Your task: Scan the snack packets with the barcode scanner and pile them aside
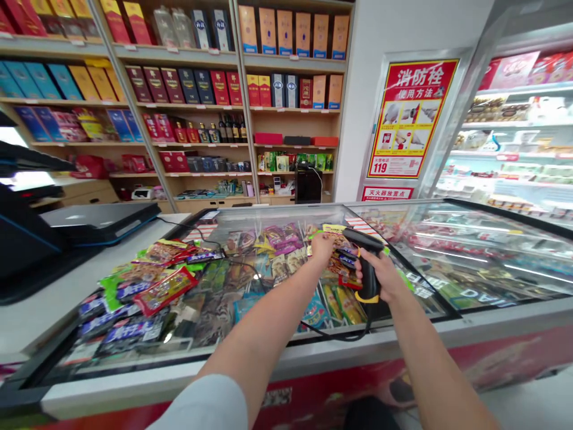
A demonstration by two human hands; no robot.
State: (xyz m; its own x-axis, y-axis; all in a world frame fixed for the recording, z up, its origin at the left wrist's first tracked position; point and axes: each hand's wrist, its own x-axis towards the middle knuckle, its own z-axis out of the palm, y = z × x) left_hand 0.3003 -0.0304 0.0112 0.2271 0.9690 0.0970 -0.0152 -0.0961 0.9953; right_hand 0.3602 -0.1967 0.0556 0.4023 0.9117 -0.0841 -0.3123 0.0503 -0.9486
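My right hand (384, 276) grips a black barcode scanner (367, 263) with a yellow trim, its head aimed left. A black cable (340, 335) hangs from its grip. My left hand (322, 246) holds a snack packet (341, 251) up in front of the scanner head, over the glass lid (250, 239) of a chest freezer. On the lid to the left lies a heap of snack packets (152, 280), green, red and dark blue ones.
A dark register terminal (27, 239) and a flat black device (98, 221) stand on the white counter (40, 310) at left. Shelves of boxed goods (188, 89) fill the back wall. A red fire-hose poster (409, 116) and an open chiller (514, 131) stand at right.
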